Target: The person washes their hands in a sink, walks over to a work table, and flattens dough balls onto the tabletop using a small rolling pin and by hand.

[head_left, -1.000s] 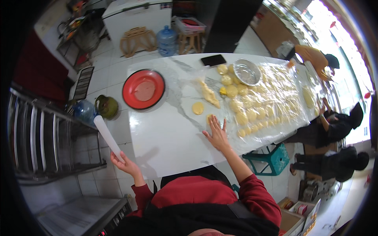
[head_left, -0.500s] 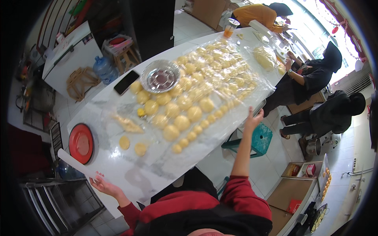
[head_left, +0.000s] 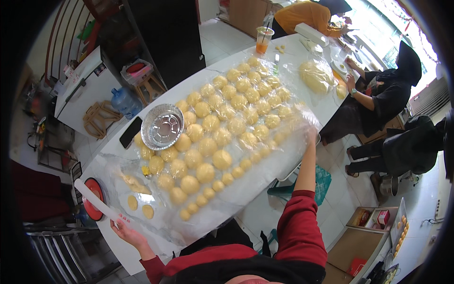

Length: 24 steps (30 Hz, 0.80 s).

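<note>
Rows of pale yellow dough balls (head_left: 207, 146) lie on the table under a clear plastic sheet (head_left: 265, 158). At the table's right edge, my right hand (head_left: 310, 134) grips the bunched edge of this sheet, its fingers partly hidden by plastic glare. My left hand (head_left: 126, 230), low on the left, is closed round one end of a white rolling pin (head_left: 98, 198), which points toward the far left over a red plate (head_left: 94, 189). Two flat dough rounds (head_left: 147, 211) and a strip of dough (head_left: 136, 184) lie near the left hand.
A foil pan (head_left: 162, 127) rests by the dough balls beside a black phone (head_left: 130, 132). A cup of orange drink (head_left: 264, 40) and a wrapped dough mass (head_left: 316, 76) stand farther back. A teal stool (head_left: 322, 182) is right of the table; several people work beyond.
My right hand has taken up the plastic sheet's edge, and the sheet has shifted and bunched there. The left hand keeps the rolling pin. The whole view has shifted.
</note>
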Available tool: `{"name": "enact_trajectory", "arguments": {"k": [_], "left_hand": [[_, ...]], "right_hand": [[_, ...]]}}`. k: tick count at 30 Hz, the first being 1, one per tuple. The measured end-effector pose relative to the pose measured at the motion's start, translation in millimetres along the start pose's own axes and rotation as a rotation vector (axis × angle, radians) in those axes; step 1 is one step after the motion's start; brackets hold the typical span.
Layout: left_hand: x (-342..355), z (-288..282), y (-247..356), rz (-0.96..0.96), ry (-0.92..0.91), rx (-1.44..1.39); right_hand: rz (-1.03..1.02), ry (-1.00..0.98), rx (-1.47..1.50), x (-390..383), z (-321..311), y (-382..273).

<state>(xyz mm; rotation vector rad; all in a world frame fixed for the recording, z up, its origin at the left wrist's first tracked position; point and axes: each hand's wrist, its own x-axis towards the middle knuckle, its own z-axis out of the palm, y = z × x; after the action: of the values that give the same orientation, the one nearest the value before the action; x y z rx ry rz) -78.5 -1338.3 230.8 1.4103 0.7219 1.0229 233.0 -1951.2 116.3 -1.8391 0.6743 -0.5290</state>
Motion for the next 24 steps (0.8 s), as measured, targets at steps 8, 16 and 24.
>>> {"name": "enact_trajectory", "arguments": {"k": [8, 16, 24], "left_hand": [[8.1, -3.0, 7.5, 0.057, 0.079, 0.050], [32.8, -31.6, 13.6, 0.089, 0.146, 0.080], [34.8, -37.9, 15.3, 0.120, 0.188, 0.105]], "right_hand": [[-0.134, 0.173, -0.483, 17.0, -1.8, 22.7], [0.110, -0.412, 0.275, -20.0, 7.9, -56.8], [-0.361, 0.538, 0.108, 34.8, 46.8, 5.3]]}}
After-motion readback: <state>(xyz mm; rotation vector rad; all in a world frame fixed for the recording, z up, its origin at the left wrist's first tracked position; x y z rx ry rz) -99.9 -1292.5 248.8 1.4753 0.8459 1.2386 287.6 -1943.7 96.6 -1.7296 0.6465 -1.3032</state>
